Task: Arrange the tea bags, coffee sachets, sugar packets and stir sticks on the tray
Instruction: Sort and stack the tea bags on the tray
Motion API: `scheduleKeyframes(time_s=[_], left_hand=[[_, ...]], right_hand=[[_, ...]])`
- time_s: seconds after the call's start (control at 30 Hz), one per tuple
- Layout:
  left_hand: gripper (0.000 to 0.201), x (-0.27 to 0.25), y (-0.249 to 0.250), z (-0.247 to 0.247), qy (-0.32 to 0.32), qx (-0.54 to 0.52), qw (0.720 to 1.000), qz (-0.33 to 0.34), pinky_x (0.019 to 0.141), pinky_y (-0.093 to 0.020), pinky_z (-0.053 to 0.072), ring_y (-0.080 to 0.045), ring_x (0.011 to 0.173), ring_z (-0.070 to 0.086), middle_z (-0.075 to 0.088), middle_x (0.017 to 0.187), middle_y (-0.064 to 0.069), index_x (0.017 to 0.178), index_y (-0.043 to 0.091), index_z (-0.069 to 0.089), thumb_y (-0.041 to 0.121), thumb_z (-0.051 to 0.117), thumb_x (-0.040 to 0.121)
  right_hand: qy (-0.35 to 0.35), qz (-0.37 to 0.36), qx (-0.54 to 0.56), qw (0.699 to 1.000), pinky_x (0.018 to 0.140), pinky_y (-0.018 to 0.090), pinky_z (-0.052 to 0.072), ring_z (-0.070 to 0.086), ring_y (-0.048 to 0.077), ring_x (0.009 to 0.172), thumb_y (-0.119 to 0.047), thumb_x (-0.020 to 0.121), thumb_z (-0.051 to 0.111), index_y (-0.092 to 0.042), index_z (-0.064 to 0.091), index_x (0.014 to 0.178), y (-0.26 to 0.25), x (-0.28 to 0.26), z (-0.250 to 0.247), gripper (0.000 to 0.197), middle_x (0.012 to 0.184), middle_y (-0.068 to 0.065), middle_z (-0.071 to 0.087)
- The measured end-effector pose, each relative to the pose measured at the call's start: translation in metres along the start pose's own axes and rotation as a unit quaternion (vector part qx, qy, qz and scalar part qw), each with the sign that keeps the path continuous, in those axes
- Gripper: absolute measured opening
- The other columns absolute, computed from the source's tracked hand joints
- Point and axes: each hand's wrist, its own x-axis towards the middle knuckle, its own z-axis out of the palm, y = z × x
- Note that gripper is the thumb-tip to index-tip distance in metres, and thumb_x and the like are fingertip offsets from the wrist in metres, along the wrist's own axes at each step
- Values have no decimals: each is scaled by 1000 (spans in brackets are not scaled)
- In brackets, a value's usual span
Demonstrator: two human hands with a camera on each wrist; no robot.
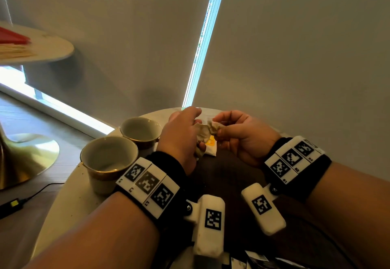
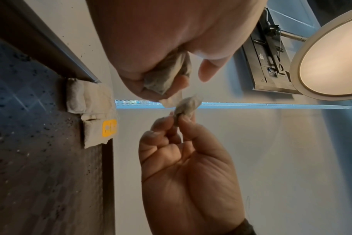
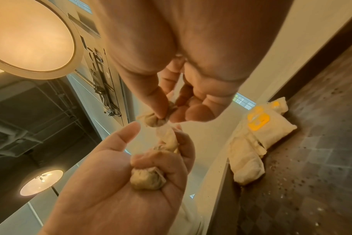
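Both hands hover over the far end of a dark tray (image 1: 223, 175). My left hand (image 1: 197, 135) grips crumpled tea bags (image 1: 203, 134) in its curled fingers; the right wrist view shows one bunched in the palm (image 3: 147, 180). Just to the right, my right hand (image 1: 218, 128) pinches another small tea bag (image 1: 212, 125) between thumb and fingertips (image 2: 188, 105). The two bags nearly touch. More white tea bags with yellow tags (image 2: 92, 103) lie on the tray's far edge (image 3: 259, 127), partly hidden by my hands in the head view.
Two empty gold-rimmed cups (image 1: 141, 131) (image 1: 108, 159) stand on the round pale table (image 1: 69, 197) left of the tray. Dark sachets (image 1: 255, 260) show at the bottom edge. A second round table (image 1: 42, 45) stands farther left, and a power adapter (image 1: 12, 204) lies on the floor.
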Motion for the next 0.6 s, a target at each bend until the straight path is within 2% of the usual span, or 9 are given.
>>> scheduleKeyframes(time_s=[0.1, 0.23, 0.37, 0.43, 0.5, 0.6], left_hand=[[37, 1, 1, -1, 17, 18, 999, -43, 41, -24, 38, -13, 51, 49, 62, 94, -4, 117, 14, 62, 41, 63, 92], [25, -4, -4, 3, -22, 74, 997, -13, 47, -25, 36, -16, 49, 46, 63, 79, -6, 105, 17, 67, 38, 69, 92], [5, -3, -9, 4, -49, 64, 997, 7, 44, -24, 34, -14, 43, 45, 67, 71, -6, 96, 18, 72, 22, 69, 95], [4, -3, -8, 4, -42, 52, 998, -2, 46, -24, 33, -14, 43, 45, 65, 64, -4, 95, 17, 71, 18, 67, 96], [2, -4, -6, 4, -42, 46, 998, -5, 48, -25, 34, -14, 44, 47, 66, 67, -6, 96, 16, 70, 18, 68, 95], [15, -4, -6, 1, -56, 88, 995, 6, 47, -28, 38, -17, 50, 51, 68, 90, -14, 105, 20, 68, 17, 71, 91]], right_hand=[[21, -6, -7, 1000, 60, 30, 51, 65, 20, 69, 23, 85, 50, -6, 63, 84, 2, 1, -1, 32, 75, 9, 69], [33, -12, 19, 999, 51, 23, 54, 69, 17, 64, 23, 86, 49, -5, 60, 86, -1, -2, -6, 31, 74, 10, 69], [22, -9, 28, 999, 51, 23, 53, 67, 16, 61, 19, 86, 53, -4, 62, 89, -3, -5, -8, 25, 74, 9, 67], [29, -13, 14, 999, 52, 23, 53, 66, 16, 62, 17, 86, 55, -5, 64, 88, -1, -5, -8, 23, 76, 9, 67], [40, -15, 2, 999, 54, 24, 54, 66, 18, 65, 14, 86, 57, -5, 64, 89, 0, -4, -7, 20, 79, 11, 67], [50, -12, 10, 999, 56, 26, 54, 64, 20, 67, 10, 90, 56, -5, 64, 90, 0, -5, -7, 17, 79, 12, 68]])
